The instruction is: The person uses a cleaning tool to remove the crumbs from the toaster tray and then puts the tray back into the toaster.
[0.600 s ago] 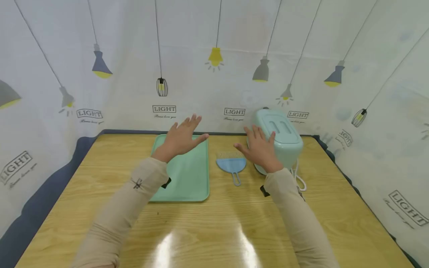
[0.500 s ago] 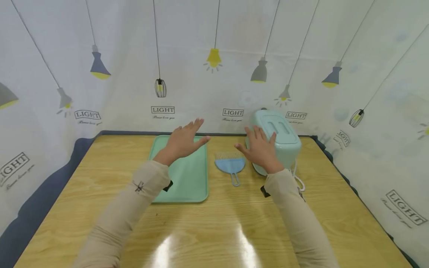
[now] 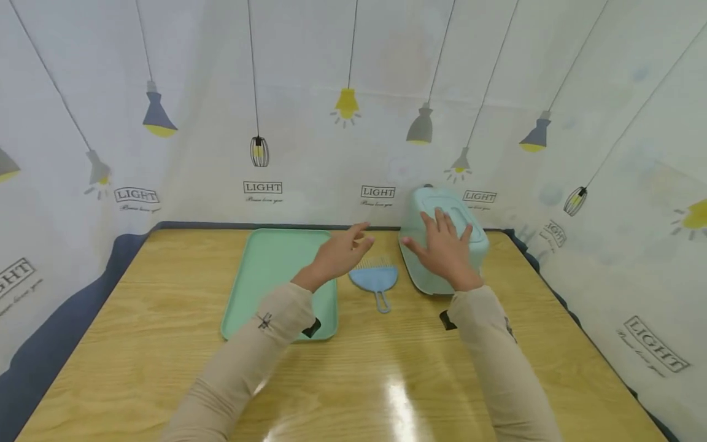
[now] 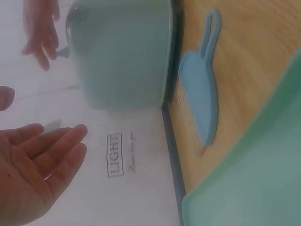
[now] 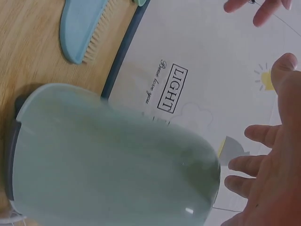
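1. A white cloth backdrop, printed with hanging lamps and the word LIGHT, stands behind and along both sides.
2. A yellowish wood-grain tabletop carries the things, shiny with glare in its near part.
3. A flat, mint-green, rectangular tray with a raised rim lies left of centre.
4. A glossy, pale-green, rounded toaster-like box stands upright at the right, near the back edge.
5. The right hand hovers above the box, apart from it, fingers spread.
6. The left hand is raised near the tray's right edge, fingers slightly bent, thumb apart.
7. A light-blue, half-round brush with pale bristles and looped handle lies between tray and box, bristles towards the backdrop.
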`<state>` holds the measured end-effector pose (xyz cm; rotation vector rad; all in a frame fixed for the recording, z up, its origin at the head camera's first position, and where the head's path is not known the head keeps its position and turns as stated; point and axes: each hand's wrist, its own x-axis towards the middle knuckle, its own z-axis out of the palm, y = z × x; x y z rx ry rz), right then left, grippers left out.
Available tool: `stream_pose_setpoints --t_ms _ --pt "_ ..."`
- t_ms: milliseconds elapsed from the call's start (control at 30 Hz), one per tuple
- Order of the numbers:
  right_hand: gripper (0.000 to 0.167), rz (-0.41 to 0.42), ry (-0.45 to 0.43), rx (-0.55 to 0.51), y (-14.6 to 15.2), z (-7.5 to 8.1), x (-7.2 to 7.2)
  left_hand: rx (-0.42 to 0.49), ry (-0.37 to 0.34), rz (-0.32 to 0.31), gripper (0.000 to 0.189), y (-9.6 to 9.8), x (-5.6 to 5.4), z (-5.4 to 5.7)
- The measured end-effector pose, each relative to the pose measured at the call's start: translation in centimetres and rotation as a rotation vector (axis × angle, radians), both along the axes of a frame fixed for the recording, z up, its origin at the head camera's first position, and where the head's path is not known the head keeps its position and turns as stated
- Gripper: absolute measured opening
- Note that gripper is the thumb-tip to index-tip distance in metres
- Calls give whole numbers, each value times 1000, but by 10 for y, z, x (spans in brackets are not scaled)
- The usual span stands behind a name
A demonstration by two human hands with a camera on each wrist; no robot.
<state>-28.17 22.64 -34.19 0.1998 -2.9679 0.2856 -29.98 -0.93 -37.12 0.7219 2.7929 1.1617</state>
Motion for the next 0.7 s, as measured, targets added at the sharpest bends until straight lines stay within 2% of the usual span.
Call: stream_pose_setpoints --t_ms 167,367,533,700 --pt "82 -31 13 -10 13 3 2 37 -30 -24 58 17 3 -6" --pt "82 -50 43 -48 29 9 4 86 -55 -43 55 35 2 -8" --pt "79 -72 69 -82 47 10 9 138 -84 -87 54 54 5 -19" --pt "79 -119 84 -106 61 12 13 146 -111 -134 53 73 10 -31"
